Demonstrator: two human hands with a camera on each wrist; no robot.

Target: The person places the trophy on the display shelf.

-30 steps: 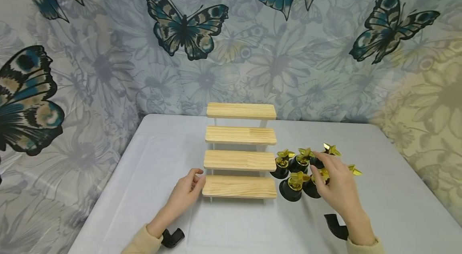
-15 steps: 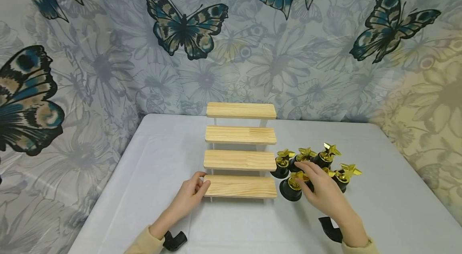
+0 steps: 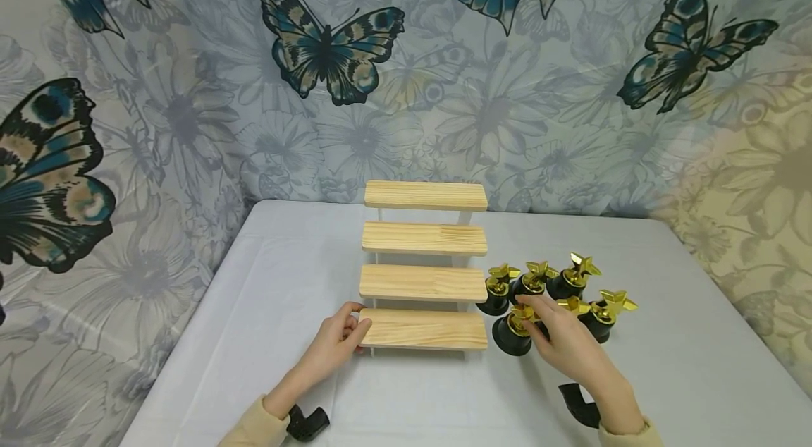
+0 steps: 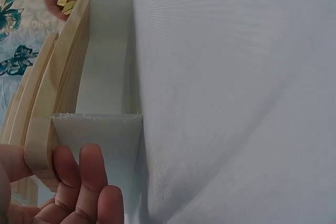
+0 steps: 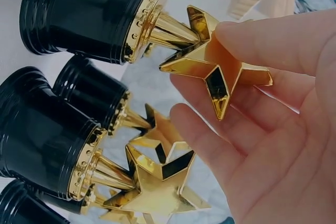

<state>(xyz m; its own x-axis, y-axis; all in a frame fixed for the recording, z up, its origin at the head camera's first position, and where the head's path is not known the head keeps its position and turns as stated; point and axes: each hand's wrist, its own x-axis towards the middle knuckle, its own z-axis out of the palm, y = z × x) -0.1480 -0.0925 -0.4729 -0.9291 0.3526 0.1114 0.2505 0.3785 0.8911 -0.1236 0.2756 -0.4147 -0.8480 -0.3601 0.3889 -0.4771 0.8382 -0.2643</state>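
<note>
I'm counting six trophies (image 3: 574,279), four shelves (image 3: 423,239); the right hand (image 3: 574,345) is pinching one trophy's star (image 5: 220,59), the left hand (image 3: 333,341) gripping the lowest shelf (image 3: 428,329).

From the head, the surface (image 3: 285,264) is viewed forward and down from its near side. From the wrists, the left hand (image 3: 330,340) and right hand (image 3: 569,341) are viewed close up, sideways; the star trophies (image 3: 573,280) are shared by all three views.
</note>
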